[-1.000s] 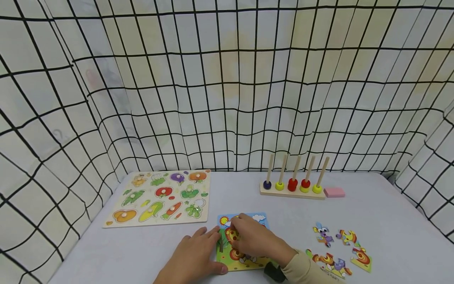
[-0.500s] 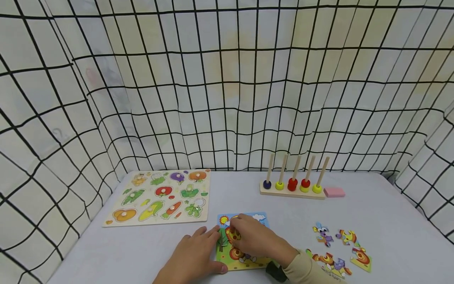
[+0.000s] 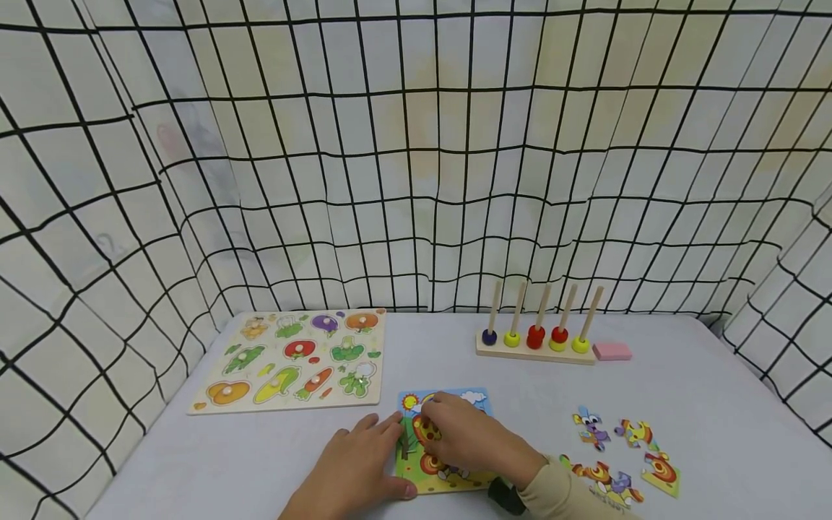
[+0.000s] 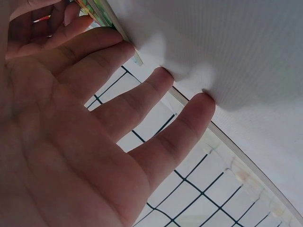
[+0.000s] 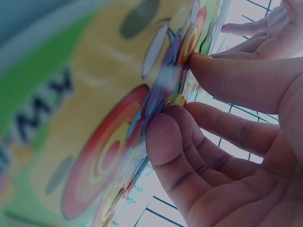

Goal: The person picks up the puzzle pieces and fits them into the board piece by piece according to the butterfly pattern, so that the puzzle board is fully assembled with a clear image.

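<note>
A small picture puzzle board (image 3: 422, 485) with a sun, sky and grass lies on the table before me. My left hand (image 3: 357, 462) rests spread at its left edge, index fingertip by the green tree (image 3: 408, 439) and thumb at the lower corner. In the left wrist view these fingers (image 4: 170, 142) are nearly straight, tips on the white tabletop. My right hand (image 3: 468, 437) covers the board's upper right part. Its thumb and bent fingers pinch a yellow-and-red puzzle piece (image 3: 425, 430) low over the board. The right wrist view shows the fingertips (image 5: 164, 135) against the printed surface.
Several loose puzzle pieces (image 3: 661, 471) lie to the right of the board. A vegetable peg puzzle (image 3: 286, 408) sits at the back left. A wooden bead stand (image 3: 533, 354) and a pink block (image 3: 612, 352) stand at the back right. Black netting (image 3: 416, 198) surrounds the table.
The green tree by my left fingertips has shifted slightly. Both hands stay nearly in the same place, the right one still at the yellow-and-red piece.
</note>
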Demonstrator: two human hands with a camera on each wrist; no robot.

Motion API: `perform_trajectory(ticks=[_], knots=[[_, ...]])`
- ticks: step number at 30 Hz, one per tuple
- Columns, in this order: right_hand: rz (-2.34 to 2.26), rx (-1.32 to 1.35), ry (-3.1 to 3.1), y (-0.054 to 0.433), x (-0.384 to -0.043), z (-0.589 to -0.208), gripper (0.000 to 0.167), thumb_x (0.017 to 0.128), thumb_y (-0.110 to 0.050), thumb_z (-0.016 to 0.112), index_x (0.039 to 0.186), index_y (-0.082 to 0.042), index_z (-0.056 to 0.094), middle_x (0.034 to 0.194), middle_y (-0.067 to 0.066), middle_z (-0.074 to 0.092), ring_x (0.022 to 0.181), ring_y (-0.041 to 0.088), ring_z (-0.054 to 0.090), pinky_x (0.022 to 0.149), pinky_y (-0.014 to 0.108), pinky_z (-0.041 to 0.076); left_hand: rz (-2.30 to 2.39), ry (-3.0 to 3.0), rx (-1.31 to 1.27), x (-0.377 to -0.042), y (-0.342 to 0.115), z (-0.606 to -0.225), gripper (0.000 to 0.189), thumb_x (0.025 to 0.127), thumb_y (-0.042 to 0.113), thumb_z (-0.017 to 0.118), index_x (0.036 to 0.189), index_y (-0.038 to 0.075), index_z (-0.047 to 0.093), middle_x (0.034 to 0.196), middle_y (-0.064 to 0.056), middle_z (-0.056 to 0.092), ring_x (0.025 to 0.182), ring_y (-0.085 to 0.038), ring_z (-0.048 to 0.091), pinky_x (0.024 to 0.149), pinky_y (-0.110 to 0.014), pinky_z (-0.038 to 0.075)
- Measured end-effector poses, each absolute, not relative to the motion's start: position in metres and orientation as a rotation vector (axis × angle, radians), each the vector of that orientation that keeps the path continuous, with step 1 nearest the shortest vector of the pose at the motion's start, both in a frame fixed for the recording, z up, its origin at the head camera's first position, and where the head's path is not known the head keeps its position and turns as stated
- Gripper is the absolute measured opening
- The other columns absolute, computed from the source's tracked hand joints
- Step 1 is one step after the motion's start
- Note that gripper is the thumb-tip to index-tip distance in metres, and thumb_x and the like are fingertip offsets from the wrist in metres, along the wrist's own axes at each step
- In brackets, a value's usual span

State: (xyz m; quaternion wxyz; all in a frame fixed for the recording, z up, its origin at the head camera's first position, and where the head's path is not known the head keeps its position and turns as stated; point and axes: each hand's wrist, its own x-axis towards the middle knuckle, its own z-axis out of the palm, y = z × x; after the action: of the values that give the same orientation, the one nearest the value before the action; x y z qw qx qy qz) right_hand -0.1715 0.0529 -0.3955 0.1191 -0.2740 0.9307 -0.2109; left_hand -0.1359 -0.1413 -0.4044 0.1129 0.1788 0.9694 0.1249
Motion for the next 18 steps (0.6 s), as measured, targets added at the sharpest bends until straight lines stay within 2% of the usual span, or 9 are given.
perform_trajectory(ticks=[10,18], knots=[[-0.532,-0.853,2.744,0.0483,-0.1731,-0.3956,0.019,0.094,-0.016,0.086,0.108,-0.009,0.074,0.092,-0.007,0.060,0.081,0.006,0.054,0.069,0.019,0.054,0.364,2.844,0.527,-0.1364,-0.1412,-0.4045,0.085,0.075,0.054,0.094,0.142,0.009,0.066,0.154,-0.007,0.060,0.139,-0.044,0.052,0.101,-0.071,0.049],[-0.533,-0.877,2.737,0.0488,-0.1736,-0.3954,0.024,0.093,-0.015,0.086,0.114,-0.011,0.077,0.100,-0.005,0.066,0.089,0.006,0.057,0.075,0.021,0.057,0.372,2.847,0.530,-0.1354,-0.1419,-0.4047,0.086,0.075,0.054,0.094,0.143,0.009,0.066,0.154,-0.006,0.060,0.139,-0.043,0.052,0.101,-0.071,0.049]])
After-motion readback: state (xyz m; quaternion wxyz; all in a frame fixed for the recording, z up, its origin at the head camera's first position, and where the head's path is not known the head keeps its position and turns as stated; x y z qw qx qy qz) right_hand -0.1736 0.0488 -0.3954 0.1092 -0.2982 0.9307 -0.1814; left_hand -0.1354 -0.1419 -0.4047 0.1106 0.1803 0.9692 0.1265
